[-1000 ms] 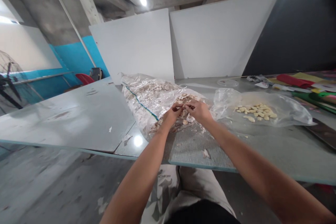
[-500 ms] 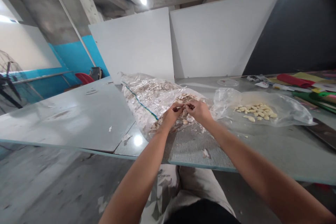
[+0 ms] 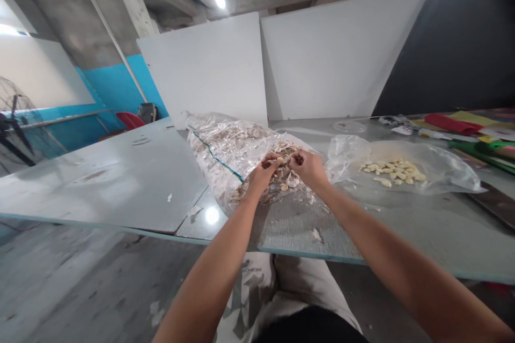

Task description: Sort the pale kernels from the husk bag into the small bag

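Note:
Over the open mouth of a large clear plastic bag (image 3: 225, 142) full of papery garlic skins, both hands work close together. My left hand (image 3: 263, 167) is closed in a pinch on a small pale garlic clove (image 3: 280, 160). Just right of it, my right hand (image 3: 308, 166) has its fingers pinched together; whatever they hold is too small to make out. Loose garlic skins (image 3: 293, 181) lie beneath the hands. To the right, peeled garlic cloves (image 3: 396, 170) rest in a heap on another clear plastic bag (image 3: 446, 169).
The grey table (image 3: 140, 182) has its front edge close to my lap. White panels (image 3: 330, 59) stand along its back. A dark flat strip (image 3: 494, 201) and red cloth (image 3: 453, 122) lie at the right. Scraps of skin (image 3: 316, 236) dot the tabletop.
My hands have moved slightly apart, the right one shifting a little to the right. A pale clove now shows at the left fingertips.

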`<state>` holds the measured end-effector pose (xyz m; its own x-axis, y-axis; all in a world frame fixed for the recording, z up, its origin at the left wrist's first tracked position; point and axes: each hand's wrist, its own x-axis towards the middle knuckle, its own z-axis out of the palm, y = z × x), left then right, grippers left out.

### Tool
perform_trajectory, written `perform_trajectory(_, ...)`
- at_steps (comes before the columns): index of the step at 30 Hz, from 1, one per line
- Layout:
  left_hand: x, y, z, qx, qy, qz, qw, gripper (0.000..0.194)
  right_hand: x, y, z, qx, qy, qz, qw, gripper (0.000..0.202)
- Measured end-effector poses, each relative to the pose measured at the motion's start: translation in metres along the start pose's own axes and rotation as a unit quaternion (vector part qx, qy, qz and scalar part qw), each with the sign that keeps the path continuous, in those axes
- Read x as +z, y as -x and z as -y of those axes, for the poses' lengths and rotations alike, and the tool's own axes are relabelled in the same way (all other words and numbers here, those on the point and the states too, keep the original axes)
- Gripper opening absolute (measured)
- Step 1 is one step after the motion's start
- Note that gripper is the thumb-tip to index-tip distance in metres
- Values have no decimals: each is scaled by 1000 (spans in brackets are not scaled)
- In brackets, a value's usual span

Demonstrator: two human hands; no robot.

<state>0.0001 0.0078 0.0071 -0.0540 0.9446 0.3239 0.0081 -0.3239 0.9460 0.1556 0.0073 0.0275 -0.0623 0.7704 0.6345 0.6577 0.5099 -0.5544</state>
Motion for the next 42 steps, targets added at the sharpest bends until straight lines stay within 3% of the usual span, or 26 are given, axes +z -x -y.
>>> perform_trajectory(8, -2, -5, 5, 0, 57, 23, 998, 39, -4, 0, -2, -12, 14, 5, 1000, 22)
perform_trajectory(14, -2, -5, 5, -12, 38, 49, 998, 35, -5, 1, 2, -30, -4, 55, 998, 29)
perform_trajectory(22, -1, -5, 9, 6, -46, 32, 998, 27, -3, 2, 5, 15, -166, 112, 980, 34)
perform_trajectory(27, 0, -2, 7, 30, -56, 51, 997, 25, 2, 0, -2, 34, -138, 83, 986, 27)
perform_trajectory(31, -1, 0, 6, 32, -83, 45, 995, 24, 5, -1, -6, 81, -180, 64, 978, 36)
perform_trajectory(38, 1, 3, 1, 48, -70, 54, 995, 26, 6, -2, 1, 72, -249, 176, 950, 34)
perform_trajectory(42, 2, 7, -3, 83, -92, 69, 990, 28, -11, -5, 2, 89, -228, 171, 955, 28)
